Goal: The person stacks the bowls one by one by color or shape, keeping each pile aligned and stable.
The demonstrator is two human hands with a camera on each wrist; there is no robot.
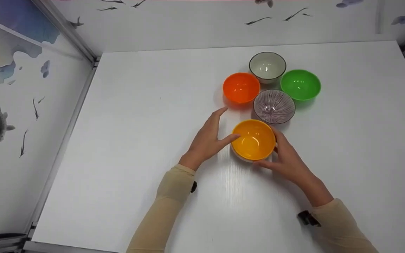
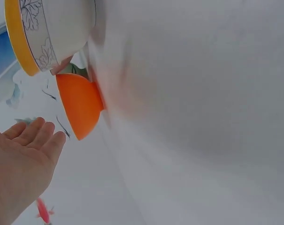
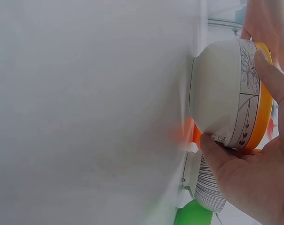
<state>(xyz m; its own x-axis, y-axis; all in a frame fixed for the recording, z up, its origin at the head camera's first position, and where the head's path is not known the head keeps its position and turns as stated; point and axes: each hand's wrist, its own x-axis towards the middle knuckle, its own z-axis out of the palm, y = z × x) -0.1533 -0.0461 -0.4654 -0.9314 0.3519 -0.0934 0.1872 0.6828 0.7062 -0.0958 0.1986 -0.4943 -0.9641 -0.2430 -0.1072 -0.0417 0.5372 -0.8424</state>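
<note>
A bowl with a yellow inside and rim (image 1: 253,140) stands upright on the table, its outside cream with a leaf-patterned band (image 3: 249,70). My right hand (image 1: 290,158) grips it from the right, thumb on the near side and fingers around the far side. On the left, my left hand (image 1: 206,142) is spread, its thumb tip at the yellow rim and its fingers reaching toward an orange bowl (image 1: 241,88). In the left wrist view the left palm (image 2: 22,164) holds nothing. Just behind the yellow bowl sits a purple-striped bowl (image 1: 274,107).
A green bowl (image 1: 301,85) and a pale bowl with a dark rim (image 1: 267,66) stand farther back, close to the orange and striped bowls. The white table (image 1: 128,140) is bounded by a back panel (image 1: 195,28) and a left side panel (image 1: 16,175).
</note>
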